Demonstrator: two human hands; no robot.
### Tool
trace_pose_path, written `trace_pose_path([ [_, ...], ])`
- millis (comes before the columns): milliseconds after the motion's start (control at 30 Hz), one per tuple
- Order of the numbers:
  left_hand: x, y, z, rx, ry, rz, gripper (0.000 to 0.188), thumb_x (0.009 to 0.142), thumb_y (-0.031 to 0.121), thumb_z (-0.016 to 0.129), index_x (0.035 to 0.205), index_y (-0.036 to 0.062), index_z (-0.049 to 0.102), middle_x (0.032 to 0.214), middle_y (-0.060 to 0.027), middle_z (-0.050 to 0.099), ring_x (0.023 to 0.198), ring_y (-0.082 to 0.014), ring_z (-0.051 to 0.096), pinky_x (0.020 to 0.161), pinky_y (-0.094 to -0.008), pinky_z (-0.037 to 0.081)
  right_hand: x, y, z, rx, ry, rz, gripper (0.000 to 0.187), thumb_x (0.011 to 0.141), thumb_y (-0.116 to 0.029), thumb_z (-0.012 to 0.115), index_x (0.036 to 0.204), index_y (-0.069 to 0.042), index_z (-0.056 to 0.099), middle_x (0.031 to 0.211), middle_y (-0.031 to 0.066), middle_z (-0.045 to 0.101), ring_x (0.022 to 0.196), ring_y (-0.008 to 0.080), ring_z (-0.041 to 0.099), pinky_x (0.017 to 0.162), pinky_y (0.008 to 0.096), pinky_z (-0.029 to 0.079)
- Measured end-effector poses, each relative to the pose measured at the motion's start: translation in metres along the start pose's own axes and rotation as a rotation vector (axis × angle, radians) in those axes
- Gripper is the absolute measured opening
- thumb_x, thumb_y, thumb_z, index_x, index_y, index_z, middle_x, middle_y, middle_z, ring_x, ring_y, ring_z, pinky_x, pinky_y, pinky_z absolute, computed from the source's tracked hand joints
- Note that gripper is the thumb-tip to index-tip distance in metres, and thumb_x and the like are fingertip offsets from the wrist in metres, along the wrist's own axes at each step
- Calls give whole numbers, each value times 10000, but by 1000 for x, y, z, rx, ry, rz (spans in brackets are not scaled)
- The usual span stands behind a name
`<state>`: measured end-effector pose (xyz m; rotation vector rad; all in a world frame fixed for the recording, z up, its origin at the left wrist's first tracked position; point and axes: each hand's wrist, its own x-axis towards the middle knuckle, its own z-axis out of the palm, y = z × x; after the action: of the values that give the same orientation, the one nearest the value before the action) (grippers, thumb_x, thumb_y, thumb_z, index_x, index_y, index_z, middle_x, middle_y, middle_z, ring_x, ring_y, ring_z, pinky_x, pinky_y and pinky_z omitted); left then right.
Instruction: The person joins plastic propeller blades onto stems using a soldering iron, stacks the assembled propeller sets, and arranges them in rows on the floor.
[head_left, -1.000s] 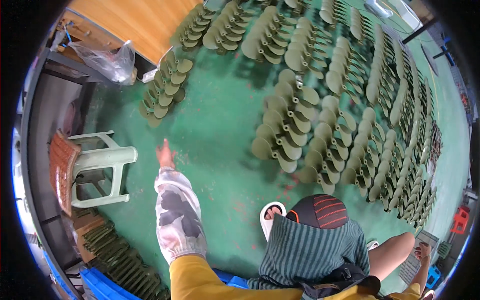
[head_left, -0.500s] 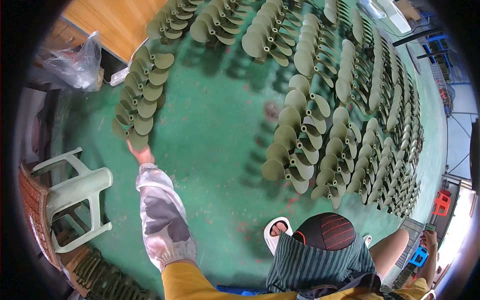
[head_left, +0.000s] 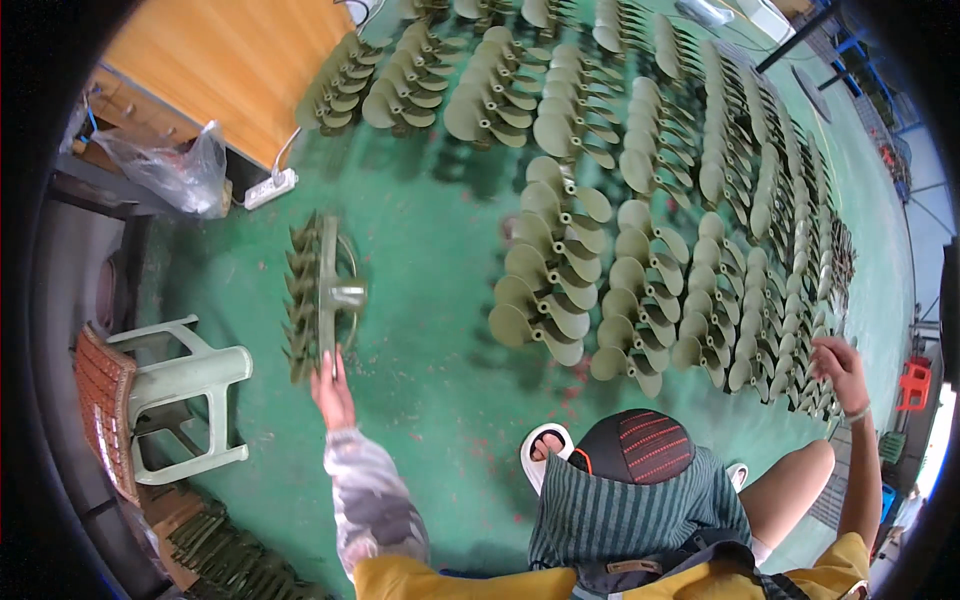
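Note:
My left hand (head_left: 334, 392), its forearm in a pale patterned sleeve, grips the near end of a rack of olive-green propellers (head_left: 303, 285). The rack is turned on its side, so its long bar (head_left: 328, 270) faces up and the blades point left. A bracket-like part and a thin curved piece stick out on its right; both are slightly blurred. Far to the right, my bare right hand (head_left: 842, 376) is raised beside the nearest rows of propellers, fingers loosely bent and apart, with nothing visible in them.
Many rows of similar propellers (head_left: 548, 262) stand on the green floor (head_left: 430, 290) ahead and to the right. At left are a pale green stool (head_left: 195, 385), a power strip (head_left: 270, 189), a plastic bag (head_left: 175, 170) and a wooden panel (head_left: 235, 60). A red stool (head_left: 914, 384) stands at far right.
The propeller rack in my left hand has rolled from blades facing up to its side, bar showing. My right hand has risen from the lower right. The whole view has shifted somewhat.

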<state>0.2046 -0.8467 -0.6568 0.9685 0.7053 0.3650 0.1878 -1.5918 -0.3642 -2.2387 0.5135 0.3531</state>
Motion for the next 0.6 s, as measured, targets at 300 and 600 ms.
trace_pose_path([
  [300, -197, 71, 41, 213, -184, 29, 319, 875, 2, 593, 1176, -7, 488, 1131, -141, 590, 1051, -232, 586, 1006, -396, 442, 30, -58, 108, 224, -511, -580, 480, 913, -196, 591, 1330, -13, 440, 1154, 133, 609, 960, 169, 611, 827, 315, 510],
  [600, -327, 62, 298, 460, -860, 0, 503, 858, 20, 608, 1314, -4, 396, 1247, -132, 532, 1108, -245, 552, 969, -388, 448, -18, 41, -87, 135, -588, -781, 629, 797, -186, 726, 1306, 12, 414, 965, 89, 640, 718, 102, 597, 633, 276, 491],
])
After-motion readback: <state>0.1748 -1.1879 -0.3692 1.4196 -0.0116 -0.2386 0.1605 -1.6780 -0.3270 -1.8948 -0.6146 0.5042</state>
